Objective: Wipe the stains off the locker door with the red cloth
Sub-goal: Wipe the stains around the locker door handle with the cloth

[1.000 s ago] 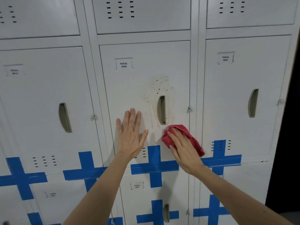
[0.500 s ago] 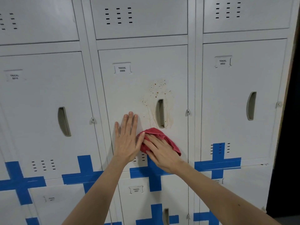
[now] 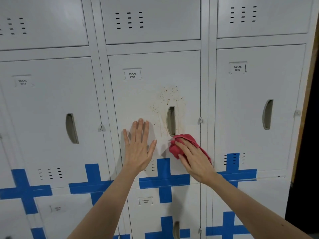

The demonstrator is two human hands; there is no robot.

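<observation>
The grey locker door (image 3: pixel 138 100) labelled YAKAL 0006 fills the middle of the head view. Brown stains (image 3: pixel 168 97) speckle it above and left of the recessed handle (image 3: pixel 171 121), with drip streaks running down beside the handle. My right hand (image 3: pixel 193 159) presses a crumpled red cloth (image 3: pixel 183 144) against the door just below the handle. My left hand (image 3: pixel 139 145) lies flat on the door to the left of the cloth, fingers spread and pointing up, holding nothing.
Identical grey lockers stand to the left (image 3: pixel 51 118), right (image 3: pixel 259 109), above and below. Blue tape crosses (image 3: pixel 164 180) mark the lower row. A dark gap (image 3: pixel 309 152) runs past the bank's right edge.
My right hand slid the red cloth left to my left hand, then back right to under the handle. My left hand stayed flat on the door.
</observation>
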